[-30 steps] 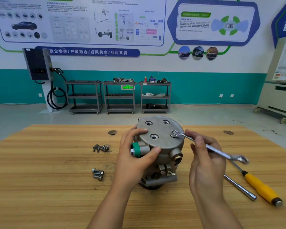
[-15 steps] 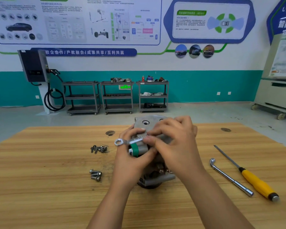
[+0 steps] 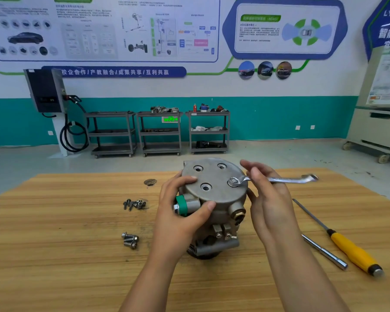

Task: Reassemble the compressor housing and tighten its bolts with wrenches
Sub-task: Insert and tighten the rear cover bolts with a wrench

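A grey metal compressor housing [image 3: 214, 188] stands upright in the middle of the wooden table [image 3: 54, 255], its round end cover facing up with three open bolt holes. My left hand [image 3: 180, 217] grips its left side, thumb under the green-capped port [image 3: 181, 204]. My right hand [image 3: 266, 199] holds a silver ring wrench [image 3: 277, 179] whose ring end sits on a bolt [image 3: 233, 181] at the cover's right edge. The handle points right.
Loose bolts lie in a small heap [image 3: 134, 204] and a pair [image 3: 130, 240] left of the housing. At the right lie a steel L-shaped socket wrench [image 3: 324, 253] and a yellow-handled screwdriver [image 3: 351, 251]. Grey carts [image 3: 160, 134] stand by the far wall.
My right hand swung the wrench across the cover to the left, then brought it back to the bolt on the right edge. My left hand kept its grip on the housing.
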